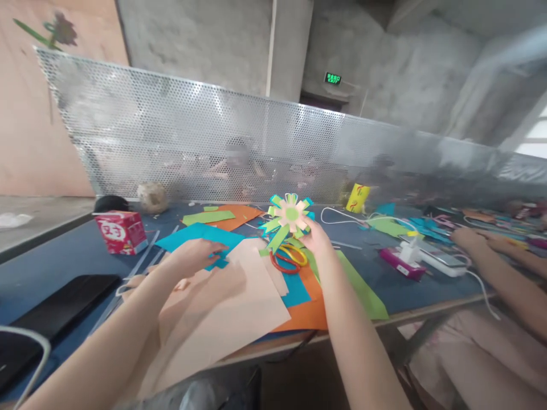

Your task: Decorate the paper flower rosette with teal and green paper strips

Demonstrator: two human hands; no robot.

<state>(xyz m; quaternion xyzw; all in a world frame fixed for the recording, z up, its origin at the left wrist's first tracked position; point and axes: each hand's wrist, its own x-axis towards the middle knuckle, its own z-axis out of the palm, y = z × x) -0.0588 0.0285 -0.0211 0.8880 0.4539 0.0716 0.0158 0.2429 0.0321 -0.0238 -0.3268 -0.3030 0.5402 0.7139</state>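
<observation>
My right hand (pixel 317 237) holds up a paper flower (pixel 288 220) with green, teal and peach petals and a green centre, above the table. My left hand (pixel 194 255) rests on the paper sheets with its fingers closed on a small teal paper scrap (pixel 219 262). Under my left hand lie large peach paper sheets (pixel 231 310) and a teal sheet (pixel 192 235). Just below the flower lie scissors with red and yellow handles (pixel 288 259).
Orange (pixel 305 316) and green paper (pixel 359 287) lie on the blue table (pixel 55 256). A red carton (pixel 121 230) stands at left, a black flat device (pixel 55 313) nearer. A perforated metal screen (pixel 213 136) closes the back. Another person's arms (pixel 491 250) reach in at right near a power strip (pixel 436 263).
</observation>
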